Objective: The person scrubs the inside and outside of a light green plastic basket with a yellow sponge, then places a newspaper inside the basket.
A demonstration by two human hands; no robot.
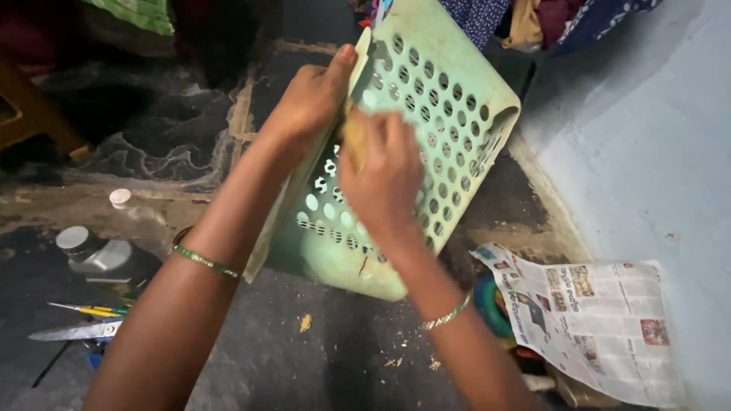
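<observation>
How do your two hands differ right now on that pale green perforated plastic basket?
The left hand grips the upper rim of the pale green perforated plastic basket, thumb over the edge; the right hand lies on the holed side, pressing a small yellowish piece against it. The left wrist has a green bangle, the right a silvery one. Both touch the tilted basket.

Newspaper sheet (601,323) at 4 o'clock on the dark floor (274,358). Grey bottle (95,255) lying at 9 o'clock, white cap (120,198) just above it. Knife blade (76,332) and yellow-green tools (87,310) at 8 o'clock. Clothes pile (548,19) at 1 o'clock.
</observation>
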